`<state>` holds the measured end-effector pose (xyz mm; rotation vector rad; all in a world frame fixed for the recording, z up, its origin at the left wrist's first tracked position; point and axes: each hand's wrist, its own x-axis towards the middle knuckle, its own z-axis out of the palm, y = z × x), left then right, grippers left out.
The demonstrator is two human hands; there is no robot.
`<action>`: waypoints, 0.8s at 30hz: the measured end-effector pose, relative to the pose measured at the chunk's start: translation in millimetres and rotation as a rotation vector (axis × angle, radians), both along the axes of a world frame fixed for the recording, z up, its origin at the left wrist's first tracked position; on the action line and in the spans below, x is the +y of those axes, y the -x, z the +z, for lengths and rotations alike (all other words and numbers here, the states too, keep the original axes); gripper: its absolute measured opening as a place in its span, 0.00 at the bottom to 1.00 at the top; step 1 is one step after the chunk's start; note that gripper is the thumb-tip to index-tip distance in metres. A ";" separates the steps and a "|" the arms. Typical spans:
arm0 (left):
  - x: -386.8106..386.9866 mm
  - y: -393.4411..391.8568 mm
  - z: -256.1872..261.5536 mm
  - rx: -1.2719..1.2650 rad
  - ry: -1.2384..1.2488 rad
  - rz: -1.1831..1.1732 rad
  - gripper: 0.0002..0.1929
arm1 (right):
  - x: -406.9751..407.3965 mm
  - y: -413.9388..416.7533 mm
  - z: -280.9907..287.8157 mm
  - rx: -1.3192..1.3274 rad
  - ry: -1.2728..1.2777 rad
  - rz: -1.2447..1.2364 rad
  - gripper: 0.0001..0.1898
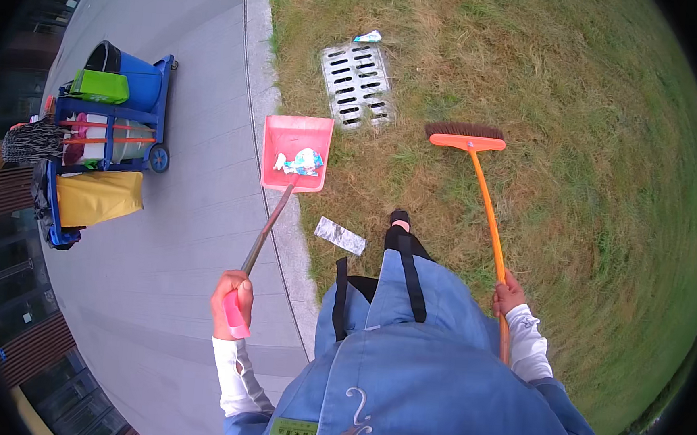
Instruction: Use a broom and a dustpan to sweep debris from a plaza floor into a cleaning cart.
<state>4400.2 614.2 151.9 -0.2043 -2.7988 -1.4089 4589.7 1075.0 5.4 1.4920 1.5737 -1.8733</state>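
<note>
My left hand (pixel 232 300) is closed around the pink-ended handle of a long-handled dustpan (pixel 281 134). Its pink pan is near the lawn's kerb, with crumpled white and blue litter (pixel 304 161) inside. In my right hand (pixel 508 294) is the orange handle of a broom (pixel 468 142). The broom head, with dark bristles, is over the grass ahead and to the right. A silvery wrapper (pixel 340 236) lies on the grass between the dustpan and my foot (pixel 400 218). Another white and blue wrapper (pixel 368 36) rests at the far edge of a drain grate (pixel 356 84).
A blue cleaning cart (pixel 164 98) stands on the grey pavement (pixel 197 207) at left. It carries a blue bin (pixel 140 81), a green box (pixel 100 87), a mop (pixel 32 139) and a yellow bag (pixel 100 199). A stone kerb (pixel 291 238) separates pavement from grass (pixel 570 172).
</note>
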 end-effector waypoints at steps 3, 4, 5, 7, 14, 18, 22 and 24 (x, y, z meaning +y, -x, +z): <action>-17.9 15.7 14.3 -0.022 0.055 0.003 0.10 | -8.6 27.4 16.2 -0.051 -0.075 0.273 0.26; -27.5 19.7 17.1 -0.086 0.065 0.021 0.09 | -12.5 31.0 16.1 -0.062 -0.151 0.368 0.26; -37.6 21.5 17.0 -0.149 0.078 0.038 0.07 | -17.9 31.4 13.0 -0.072 -0.223 0.463 0.26; -54.2 23.1 15.0 -0.178 0.100 0.043 0.07 | -26.5 24.1 -11.9 -0.049 -0.254 0.493 0.25; -130.3 14.5 -46.0 -0.465 0.151 -0.186 0.06 | -121.4 -4.2 -29.4 -0.108 -0.716 1.008 0.28; -163.2 10.0 -98.1 -0.377 0.158 -0.432 0.07 | -191.0 -17.2 -13.9 -0.354 -0.650 0.897 0.29; -183.8 5.9 -123.5 -0.424 0.088 -0.592 0.07 | -248.3 -37.9 0.8 -0.414 -0.718 0.872 0.29; -187.8 2.3 -133.0 -0.441 0.030 -0.658 0.06 | -268.6 -47.4 0.3 -0.446 -0.650 0.950 0.28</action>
